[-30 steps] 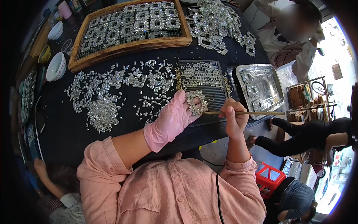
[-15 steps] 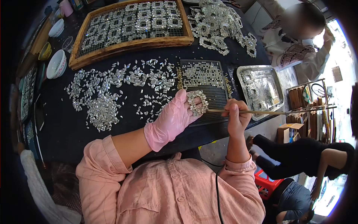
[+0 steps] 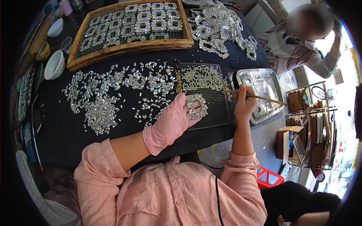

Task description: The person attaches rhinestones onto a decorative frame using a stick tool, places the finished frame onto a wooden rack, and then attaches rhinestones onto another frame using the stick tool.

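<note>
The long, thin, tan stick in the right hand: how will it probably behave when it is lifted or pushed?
The long, thin, tan stick is probably stiff, since it extends straight past the bare right hand without sagging. It seems light, being slender and held by the fingers.

lettering and numbers: none legible.
red-and-white patch (image 3: pixel 341 146), far right: too small and blurred to read; white bowl (image 3: pixel 60 70), at left: small red marks on outside, no letters made out.
</note>
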Action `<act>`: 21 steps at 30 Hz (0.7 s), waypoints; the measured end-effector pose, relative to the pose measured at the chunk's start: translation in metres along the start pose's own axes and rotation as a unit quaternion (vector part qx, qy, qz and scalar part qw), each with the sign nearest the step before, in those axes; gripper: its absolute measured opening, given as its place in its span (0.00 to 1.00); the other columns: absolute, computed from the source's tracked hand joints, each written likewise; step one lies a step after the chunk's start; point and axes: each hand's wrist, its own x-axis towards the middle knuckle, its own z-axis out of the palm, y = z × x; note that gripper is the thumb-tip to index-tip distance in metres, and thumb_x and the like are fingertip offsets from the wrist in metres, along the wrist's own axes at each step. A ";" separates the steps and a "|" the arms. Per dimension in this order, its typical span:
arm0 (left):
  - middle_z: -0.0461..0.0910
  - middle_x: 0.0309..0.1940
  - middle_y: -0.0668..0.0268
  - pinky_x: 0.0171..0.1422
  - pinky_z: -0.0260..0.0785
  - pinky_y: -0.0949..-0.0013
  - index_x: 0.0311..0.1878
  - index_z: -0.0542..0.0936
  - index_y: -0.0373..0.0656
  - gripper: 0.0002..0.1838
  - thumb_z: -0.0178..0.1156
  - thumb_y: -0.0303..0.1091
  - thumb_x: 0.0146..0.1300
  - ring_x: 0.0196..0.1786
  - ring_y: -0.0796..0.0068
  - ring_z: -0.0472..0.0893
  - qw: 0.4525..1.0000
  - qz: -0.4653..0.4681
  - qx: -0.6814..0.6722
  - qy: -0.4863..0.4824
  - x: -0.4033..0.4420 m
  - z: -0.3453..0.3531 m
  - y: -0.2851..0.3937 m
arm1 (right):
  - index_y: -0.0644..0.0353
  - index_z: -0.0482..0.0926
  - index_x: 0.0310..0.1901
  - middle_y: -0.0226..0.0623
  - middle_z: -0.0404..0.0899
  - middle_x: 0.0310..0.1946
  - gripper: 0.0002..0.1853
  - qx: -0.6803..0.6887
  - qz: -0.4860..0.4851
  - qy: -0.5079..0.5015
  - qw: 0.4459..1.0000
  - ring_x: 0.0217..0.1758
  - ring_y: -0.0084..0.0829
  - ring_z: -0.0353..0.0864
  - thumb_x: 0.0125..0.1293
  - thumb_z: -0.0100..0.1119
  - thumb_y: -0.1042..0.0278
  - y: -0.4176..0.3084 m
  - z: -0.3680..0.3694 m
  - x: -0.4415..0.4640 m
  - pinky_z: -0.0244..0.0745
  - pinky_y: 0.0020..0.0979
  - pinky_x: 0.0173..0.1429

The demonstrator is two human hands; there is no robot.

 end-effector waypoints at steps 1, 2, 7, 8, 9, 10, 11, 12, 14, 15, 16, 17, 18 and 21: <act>0.66 0.56 0.58 0.66 0.56 0.59 0.60 0.61 0.39 0.29 0.42 0.53 0.65 0.59 0.62 0.67 1.000 0.000 0.000 -0.001 0.000 0.001 0.000 | 0.62 0.72 0.23 0.27 0.71 0.13 0.14 0.010 -0.001 0.010 1.000 0.17 0.15 0.68 0.64 0.54 0.64 0.001 0.000 0.000 0.60 0.20 0.22; 0.66 0.56 0.58 0.66 0.56 0.59 0.60 0.61 0.40 0.29 0.42 0.53 0.65 0.59 0.62 0.67 1.000 0.000 0.001 -0.001 -0.001 0.002 0.000 | 0.62 0.72 0.23 0.27 0.71 0.13 0.14 0.011 -0.001 0.008 1.000 0.17 0.15 0.68 0.64 0.54 0.64 0.001 0.000 0.000 0.60 0.20 0.22; 0.66 0.56 0.59 0.66 0.56 0.60 0.60 0.61 0.40 0.30 0.43 0.54 0.65 0.59 0.63 0.67 1.000 0.001 0.006 -0.013 -0.002 0.002 0.001 | 0.62 0.72 0.23 0.28 0.71 0.13 0.14 0.023 -0.014 0.008 1.000 0.17 0.15 0.68 0.64 0.54 0.64 -0.004 0.000 -0.002 0.60 0.20 0.22; 0.66 0.56 0.59 0.66 0.56 0.60 0.60 0.61 0.40 0.30 0.43 0.54 0.65 0.59 0.63 0.67 1.000 0.002 0.008 -0.016 -0.002 0.002 0.001 | 0.62 0.72 0.24 0.28 0.71 0.13 0.13 0.028 -0.015 0.008 0.999 0.17 0.15 0.68 0.64 0.54 0.64 -0.006 0.000 -0.003 0.60 0.20 0.22; 0.66 0.56 0.59 0.66 0.56 0.60 0.60 0.61 0.39 0.30 0.43 0.55 0.65 0.59 0.63 0.67 1.000 0.003 0.011 -0.016 -0.002 0.002 0.001 | 0.62 0.72 0.24 0.27 0.71 0.13 0.13 0.032 -0.016 0.008 0.999 0.17 0.15 0.68 0.64 0.54 0.64 -0.007 0.001 -0.004 0.60 0.20 0.22; 0.65 0.56 0.59 0.66 0.56 0.60 0.60 0.61 0.39 0.30 0.42 0.55 0.65 0.59 0.63 0.67 1.000 0.004 0.014 -0.017 -0.002 0.002 0.001 | 0.62 0.72 0.24 0.27 0.71 0.13 0.13 0.037 -0.017 0.008 0.999 0.17 0.15 0.68 0.64 0.54 0.65 -0.008 0.002 -0.004 0.60 0.19 0.22; 0.65 0.56 0.59 0.66 0.56 0.60 0.60 0.61 0.39 0.30 0.42 0.55 0.65 0.59 0.63 0.67 1.000 0.004 0.016 -0.018 -0.002 0.002 0.001 | 0.62 0.72 0.24 0.27 0.71 0.13 0.13 0.009 -0.016 0.000 1.000 0.17 0.15 0.68 0.64 0.53 0.65 -0.008 0.002 -0.003 0.60 0.19 0.22; 0.65 0.56 0.58 0.66 0.56 0.60 0.60 0.61 0.39 0.30 0.42 0.55 0.65 0.59 0.63 0.67 1.000 0.004 0.015 -0.017 -0.002 0.002 0.000 | 0.62 0.72 0.24 0.27 0.71 0.13 0.13 -0.018 -0.015 -0.007 1.000 0.17 0.15 0.68 0.64 0.53 0.65 -0.007 0.001 -0.002 0.60 0.18 0.22; 0.65 0.56 0.58 0.66 0.56 0.60 0.60 0.61 0.38 0.31 0.42 0.54 0.65 0.59 0.62 0.67 1.000 0.004 0.011 -0.015 -0.002 0.002 0.001 | 0.62 0.72 0.24 0.27 0.71 0.14 0.13 -0.032 -0.015 -0.008 0.999 0.17 0.15 0.68 0.64 0.53 0.65 -0.005 0.000 -0.001 0.61 0.18 0.23; 0.65 0.56 0.58 0.66 0.56 0.60 0.60 0.61 0.38 0.31 0.41 0.54 0.65 0.59 0.62 0.67 1.000 0.003 0.017 -0.010 -0.003 0.004 0.002 | 0.62 0.72 0.24 0.27 0.71 0.14 0.13 -0.018 -0.016 -0.003 1.000 0.17 0.15 0.69 0.64 0.53 0.65 -0.003 0.001 -0.002 0.61 0.17 0.23; 0.66 0.56 0.58 0.66 0.56 0.60 0.60 0.61 0.38 0.31 0.41 0.54 0.65 0.59 0.62 0.67 1.000 0.002 0.024 -0.004 -0.004 0.007 0.003 | 0.62 0.72 0.24 0.27 0.71 0.15 0.13 -0.004 -0.017 0.002 1.000 0.18 0.15 0.69 0.65 0.52 0.65 -0.003 0.001 -0.002 0.61 0.17 0.23; 0.66 0.56 0.58 0.66 0.56 0.60 0.60 0.61 0.38 0.31 0.41 0.54 0.65 0.59 0.62 0.66 1.000 0.001 0.030 0.002 -0.005 0.009 0.004 | 0.62 0.72 0.24 0.27 0.72 0.15 0.13 0.019 -0.004 0.010 1.000 0.18 0.15 0.69 0.65 0.52 0.65 -0.005 0.002 -0.002 0.62 0.17 0.23; 0.66 0.56 0.58 0.66 0.56 0.60 0.61 0.60 0.38 0.31 0.41 0.54 0.65 0.59 0.62 0.66 1.000 0.001 0.029 0.005 -0.005 0.009 0.003 | 0.62 0.72 0.24 0.27 0.72 0.16 0.13 0.042 0.008 0.017 0.999 0.18 0.15 0.69 0.65 0.52 0.65 -0.010 0.002 -0.004 0.62 0.17 0.23; 0.67 0.55 0.59 0.66 0.56 0.61 0.61 0.60 0.39 0.31 0.41 0.54 0.65 0.59 0.63 0.67 1.000 0.003 0.024 0.005 -0.004 0.009 0.002 | 0.61 0.72 0.25 0.28 0.72 0.18 0.12 0.097 0.046 0.008 0.994 0.19 0.15 0.70 0.65 0.52 0.65 -0.031 -0.001 -0.010 0.63 0.17 0.24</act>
